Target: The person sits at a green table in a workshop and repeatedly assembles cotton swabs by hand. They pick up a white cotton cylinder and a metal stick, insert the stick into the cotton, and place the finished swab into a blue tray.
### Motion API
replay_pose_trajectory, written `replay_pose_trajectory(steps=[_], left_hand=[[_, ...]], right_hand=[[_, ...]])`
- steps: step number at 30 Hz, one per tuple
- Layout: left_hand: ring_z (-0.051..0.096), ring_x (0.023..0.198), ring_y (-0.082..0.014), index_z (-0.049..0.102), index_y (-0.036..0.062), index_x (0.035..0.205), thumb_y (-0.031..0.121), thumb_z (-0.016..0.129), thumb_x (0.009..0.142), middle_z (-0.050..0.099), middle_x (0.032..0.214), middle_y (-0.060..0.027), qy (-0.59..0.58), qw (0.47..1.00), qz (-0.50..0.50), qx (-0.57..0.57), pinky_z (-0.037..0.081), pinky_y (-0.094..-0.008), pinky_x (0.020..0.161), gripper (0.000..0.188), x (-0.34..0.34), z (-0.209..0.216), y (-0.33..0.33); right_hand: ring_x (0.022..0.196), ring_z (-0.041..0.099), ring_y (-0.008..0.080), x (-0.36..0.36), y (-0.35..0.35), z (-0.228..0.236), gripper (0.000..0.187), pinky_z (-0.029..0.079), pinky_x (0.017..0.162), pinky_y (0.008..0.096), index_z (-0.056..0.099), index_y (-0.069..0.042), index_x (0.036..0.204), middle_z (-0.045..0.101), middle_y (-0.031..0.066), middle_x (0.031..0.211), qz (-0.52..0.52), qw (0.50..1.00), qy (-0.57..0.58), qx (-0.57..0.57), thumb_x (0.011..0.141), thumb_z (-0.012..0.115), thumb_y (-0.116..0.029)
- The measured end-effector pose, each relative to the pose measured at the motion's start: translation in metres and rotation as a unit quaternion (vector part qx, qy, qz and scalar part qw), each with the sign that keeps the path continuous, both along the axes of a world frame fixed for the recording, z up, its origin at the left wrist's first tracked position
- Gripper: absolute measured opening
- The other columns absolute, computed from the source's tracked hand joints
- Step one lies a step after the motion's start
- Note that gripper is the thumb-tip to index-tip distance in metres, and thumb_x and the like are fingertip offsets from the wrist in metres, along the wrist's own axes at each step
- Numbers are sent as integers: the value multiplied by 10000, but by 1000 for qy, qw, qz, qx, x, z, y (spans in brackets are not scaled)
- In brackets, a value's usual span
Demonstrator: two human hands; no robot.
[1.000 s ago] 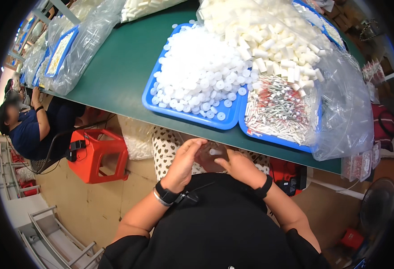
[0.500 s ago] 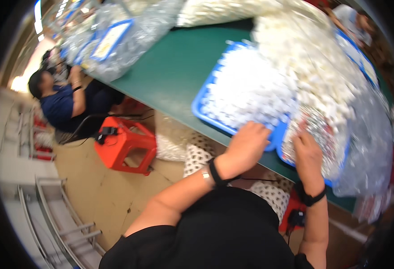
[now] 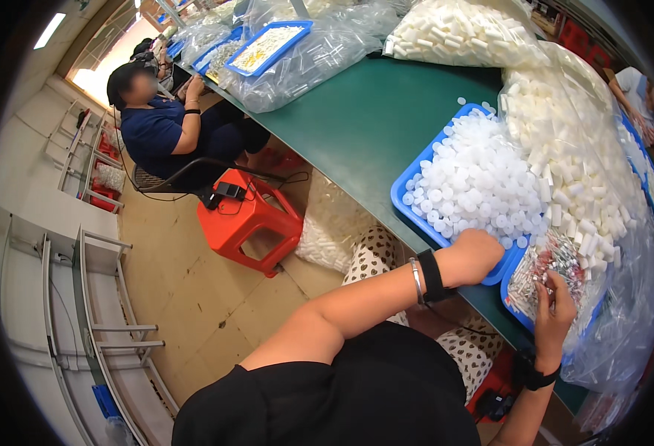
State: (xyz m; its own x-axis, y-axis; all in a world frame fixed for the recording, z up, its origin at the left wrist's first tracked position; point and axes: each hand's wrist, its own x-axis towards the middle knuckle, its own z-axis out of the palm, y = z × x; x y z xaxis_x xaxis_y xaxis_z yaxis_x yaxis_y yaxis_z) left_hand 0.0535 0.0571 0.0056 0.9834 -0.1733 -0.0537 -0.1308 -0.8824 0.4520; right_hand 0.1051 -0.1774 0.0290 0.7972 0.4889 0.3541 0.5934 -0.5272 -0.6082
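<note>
My left hand (image 3: pixel 473 256) is curled at the near edge of a blue tray (image 3: pixel 414 223) heaped with small translucent white plastic discs (image 3: pixel 479 178). Its fingertips are turned under, so whatever they hold is hidden. To its right, my right hand (image 3: pixel 556 308) has thumb and fingers pinched together at a second blue tray (image 3: pixel 516 308). Thin metallic pin-like parts (image 3: pixel 527 282), some with red bits, fill that tray. What sits in the pinch is too small to name. Both wrists wear black bands, and the left also has a metal bracelet.
Clear bags of white cylindrical pieces (image 3: pixel 565 141) crowd the right side of the green table (image 3: pixel 342 119). Another blue tray (image 3: pixel 271 48) rests on plastic bags at the far left. A person (image 3: pixel 156 126) sits there, near a red stool (image 3: pixel 249 223) holding a black device.
My view has swung left, so the table and trays sit farther right in the picture. My right hand has drawn back from the heap of pins, and its fingers now pinch above their near side.
</note>
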Motion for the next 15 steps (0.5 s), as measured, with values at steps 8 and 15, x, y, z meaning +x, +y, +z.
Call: replay_pose_trajectory(steps=[8,15], left_hand=[[613,782,-171,620,26,1016,134,677,892,633,902,-63,-22,864,76,-497,498,-301,698,175,-17,-6,0],[538,795,-82,552,-9,1225,196,607,976,587,945,-11,191,433,120,-873,485,-212,729,327,-51,-1,-21]], right_hand=[[651,450,95,-11,-5,11,153,380,603,227,620,6,884,545,18,766,-21,995,61,75,798,747,6],[646,502,129,-50,14,19,79,398,600,265,624,17,870,570,54,738,10,986,143,86,828,691,13]])
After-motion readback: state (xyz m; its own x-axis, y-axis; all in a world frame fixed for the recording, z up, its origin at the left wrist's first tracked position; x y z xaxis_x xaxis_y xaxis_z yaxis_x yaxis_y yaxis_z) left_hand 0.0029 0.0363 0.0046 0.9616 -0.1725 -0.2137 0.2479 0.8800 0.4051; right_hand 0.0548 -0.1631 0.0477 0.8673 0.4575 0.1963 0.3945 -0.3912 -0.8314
